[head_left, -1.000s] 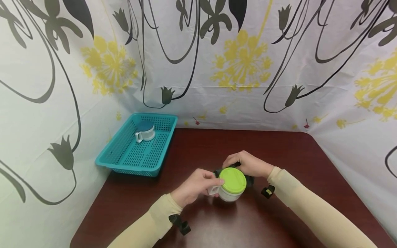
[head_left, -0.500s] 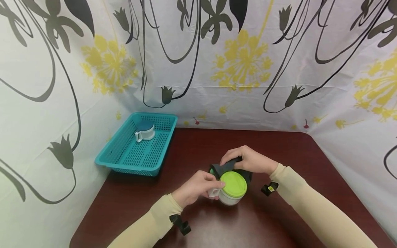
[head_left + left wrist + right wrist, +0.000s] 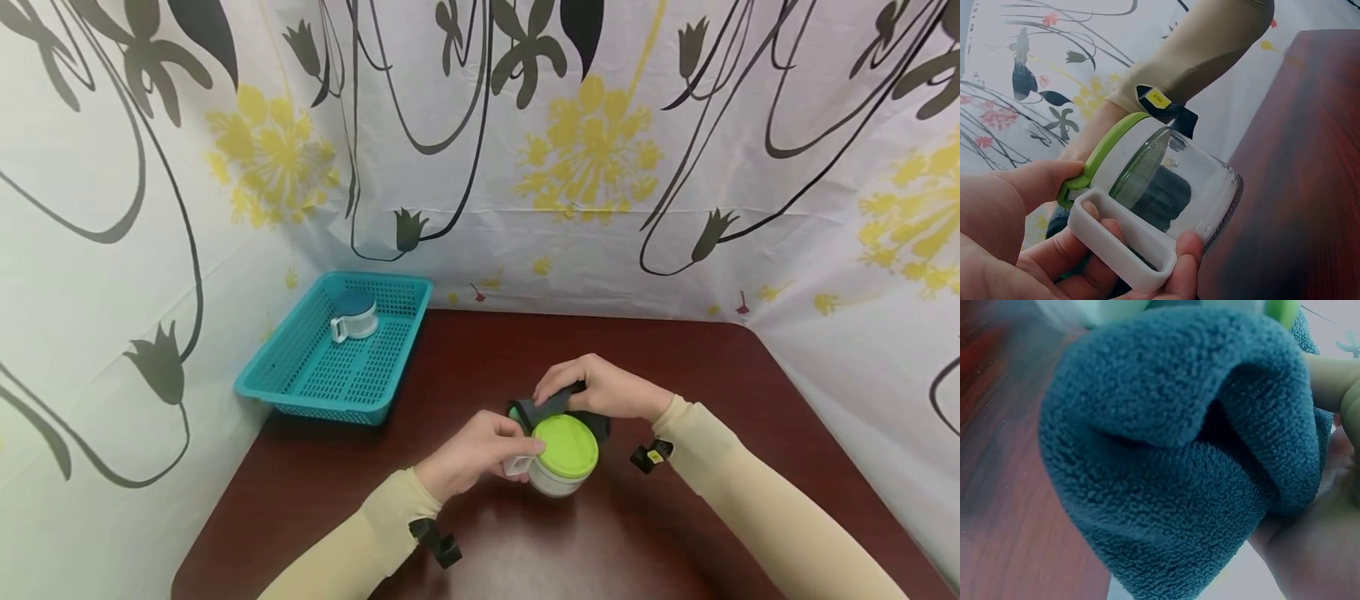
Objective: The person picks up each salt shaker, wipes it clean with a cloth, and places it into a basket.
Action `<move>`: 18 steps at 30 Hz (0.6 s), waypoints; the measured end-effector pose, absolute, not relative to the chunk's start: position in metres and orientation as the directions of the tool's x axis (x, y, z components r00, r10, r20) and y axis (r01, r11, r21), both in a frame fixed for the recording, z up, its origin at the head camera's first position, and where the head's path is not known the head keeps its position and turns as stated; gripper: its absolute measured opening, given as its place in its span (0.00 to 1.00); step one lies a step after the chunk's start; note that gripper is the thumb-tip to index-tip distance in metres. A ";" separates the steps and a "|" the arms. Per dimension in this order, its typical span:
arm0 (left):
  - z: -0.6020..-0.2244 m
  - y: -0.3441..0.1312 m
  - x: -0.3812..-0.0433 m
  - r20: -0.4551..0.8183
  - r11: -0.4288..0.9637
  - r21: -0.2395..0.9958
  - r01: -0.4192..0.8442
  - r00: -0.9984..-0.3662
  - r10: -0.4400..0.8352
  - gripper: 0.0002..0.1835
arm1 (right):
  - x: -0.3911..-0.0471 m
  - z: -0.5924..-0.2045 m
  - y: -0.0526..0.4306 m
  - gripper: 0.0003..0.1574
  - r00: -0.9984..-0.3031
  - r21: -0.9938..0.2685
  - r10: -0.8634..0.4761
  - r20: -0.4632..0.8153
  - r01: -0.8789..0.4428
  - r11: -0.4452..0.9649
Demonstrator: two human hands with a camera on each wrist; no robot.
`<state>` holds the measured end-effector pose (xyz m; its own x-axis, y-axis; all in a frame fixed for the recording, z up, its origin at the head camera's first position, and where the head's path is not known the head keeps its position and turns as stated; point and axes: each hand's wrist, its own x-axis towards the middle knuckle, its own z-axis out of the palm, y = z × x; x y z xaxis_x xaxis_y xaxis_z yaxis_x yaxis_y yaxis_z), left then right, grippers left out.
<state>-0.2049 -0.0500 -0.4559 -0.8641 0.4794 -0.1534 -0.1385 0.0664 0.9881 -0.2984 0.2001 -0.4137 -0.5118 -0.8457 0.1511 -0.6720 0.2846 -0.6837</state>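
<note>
By its white handle, my left hand grips a clear glass jar with a lime-green lid. The thumb lies at the lid's edge, and fingers curl through and around the handle. In the left wrist view the jar is tilted, its lid towards the upper left. My right hand pinches a bunched dark blue-grey terry cloth along the jar's far side. Through the glass a dark patch of cloth shows. Part of the cloth is hidden behind the jar in the head view.
A turquoise plastic basket stands at the back left of the dark red-brown table. In it sits another jar with a blue lid and white handle. A flower-patterned curtain borders the table's back and sides.
The right hand has shifted slightly, and more of the cloth shows raised behind the jar. The jar has come a little towards me. The left hand keeps its grip on the handle.
</note>
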 end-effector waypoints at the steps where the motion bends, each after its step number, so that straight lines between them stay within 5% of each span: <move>1: -0.455 -0.051 -0.205 -0.155 0.072 0.988 -0.137 -0.866 0.476 0.16 | -0.299 -0.416 0.200 0.23 -0.512 -0.683 -0.847 0.145 -0.671 0.289; 6: -0.452 -0.055 -0.205 -0.127 0.058 0.992 -0.113 -0.872 0.474 0.16 | -0.302 -0.427 0.199 0.26 -0.513 -0.691 -0.849 0.122 -0.658 0.298; 12: -0.453 -0.061 -0.208 -0.112 0.039 0.994 -0.106 -0.873 0.476 0.14 | -0.303 -0.443 0.199 0.18 -0.505 -0.712 -0.855 0.116 -0.642 0.283; 18: -0.452 -0.068 -0.212 -0.098 0.009 0.994 -0.106 -0.882 0.460 0.15 | -0.302 -0.460 0.202 0.21 -0.588 -0.723 -0.802 0.103 -0.599 0.345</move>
<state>-0.2122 -0.0677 -0.4524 -0.8825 0.4600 -0.0982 -0.1058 0.0093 0.9943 -0.3020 0.2017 -0.4598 -0.5877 -0.8024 0.1035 -0.5985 0.3451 -0.7229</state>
